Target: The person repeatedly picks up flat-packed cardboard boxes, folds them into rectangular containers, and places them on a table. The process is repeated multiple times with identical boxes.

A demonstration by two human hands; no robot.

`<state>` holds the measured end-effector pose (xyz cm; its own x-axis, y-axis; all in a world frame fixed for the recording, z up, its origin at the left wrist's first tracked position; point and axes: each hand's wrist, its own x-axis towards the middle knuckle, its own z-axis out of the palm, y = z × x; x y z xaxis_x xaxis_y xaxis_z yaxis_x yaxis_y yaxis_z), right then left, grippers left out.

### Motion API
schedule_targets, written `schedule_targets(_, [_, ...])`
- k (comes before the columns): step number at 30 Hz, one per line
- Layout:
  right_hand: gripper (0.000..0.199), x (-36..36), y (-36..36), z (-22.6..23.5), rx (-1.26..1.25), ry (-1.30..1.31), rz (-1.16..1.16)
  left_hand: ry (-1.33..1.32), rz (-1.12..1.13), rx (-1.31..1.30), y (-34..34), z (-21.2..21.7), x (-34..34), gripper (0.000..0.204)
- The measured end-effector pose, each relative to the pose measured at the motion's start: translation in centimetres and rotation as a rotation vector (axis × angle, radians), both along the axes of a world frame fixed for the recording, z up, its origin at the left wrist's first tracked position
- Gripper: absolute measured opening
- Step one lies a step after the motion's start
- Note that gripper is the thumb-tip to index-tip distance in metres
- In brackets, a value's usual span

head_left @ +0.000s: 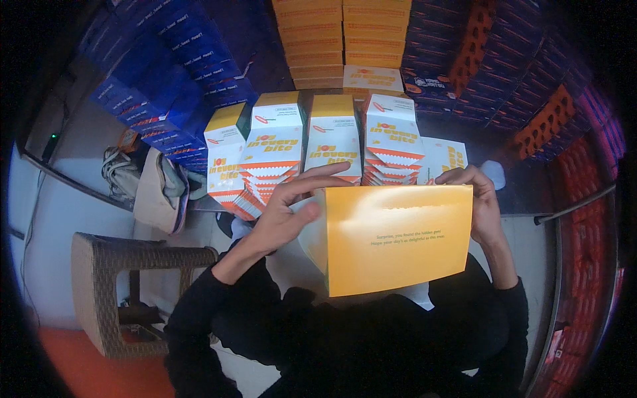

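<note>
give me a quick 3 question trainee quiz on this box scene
1. True or false: both hands are on the yellow box.
2. Where do the folded white, yellow and orange boxes stand relative to the yellow box? A) in a row beyond it B) under the wicker stool C) on top of it
3. Fill in: the wicker stool stands to the person's ____ side.

Key:
1. True: the left hand grips its left edge and the right hand grips its right edge.
2. A
3. left
</note>
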<state>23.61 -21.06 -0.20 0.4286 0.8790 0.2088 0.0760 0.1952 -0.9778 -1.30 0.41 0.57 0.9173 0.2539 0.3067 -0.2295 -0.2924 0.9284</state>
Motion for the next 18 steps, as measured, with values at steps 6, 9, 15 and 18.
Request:
schedule_targets(6, [0.008,0.3,0.2,0.0,-0.123,0.129,-0.031,0.115,0.042,-0.037,-0.7,0.1,0.4,0.052])
schedule_targets(9, [0.010,0.7,0.1,-0.5,-0.260,0.141,-0.081,0.128,0.017,-0.093,-0.7,0.0,0.7,0.047])
schedule_targets(15, [0.016,0.7,-0.2,-0.4,-0.160,0.076,0.038,0.149,0.028,-0.057,-0.5,-0.3,0.3,0.041])
schedule_targets(18, [0.031,-0.2,-0.1,1.5,-0.135,-0.071,-0.226,0.206,0.106,-0.034,-0.4,-0.2,0.1,0.036])
